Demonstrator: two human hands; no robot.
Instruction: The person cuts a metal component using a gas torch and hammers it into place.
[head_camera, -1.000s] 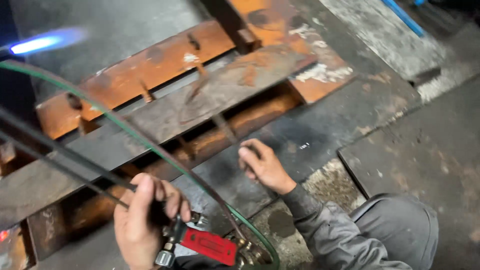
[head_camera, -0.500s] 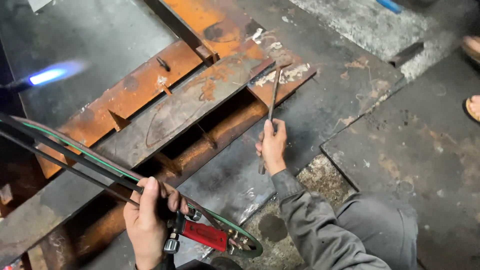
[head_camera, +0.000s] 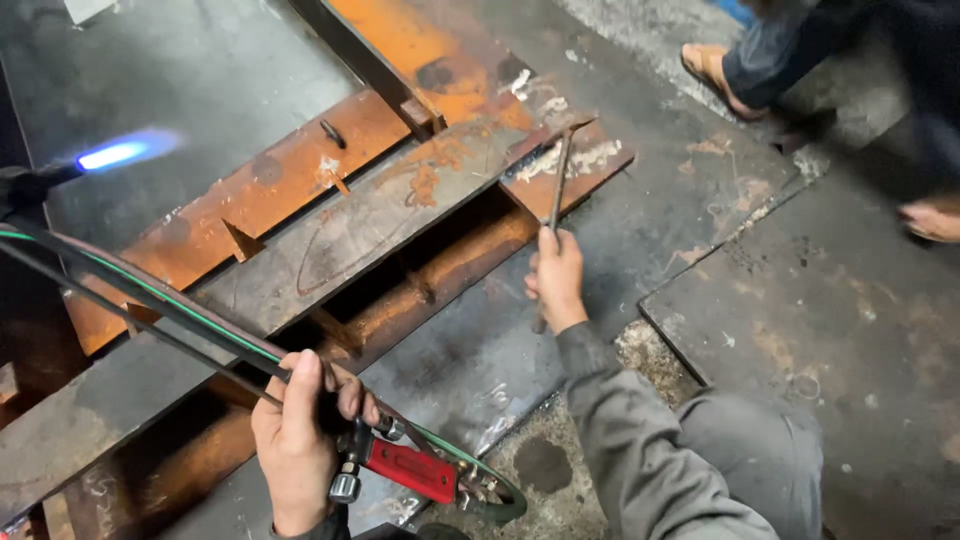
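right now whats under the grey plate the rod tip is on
The rod tip rests on the grey plate. Below its near edge an open gap shows a rusty orange beam and short ribs. What lies under the plate's middle is covered.

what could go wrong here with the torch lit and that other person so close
1. The blue flame burns off to the side while the left hand grips the torch bare; a swing could burn someone or scorch the hoses.
2. The right hand holds a thin metal rod against the rusty steel plate without a glove; heat or sharp edges may hurt it.
3. A bystander's sandalled foot stands near the work.
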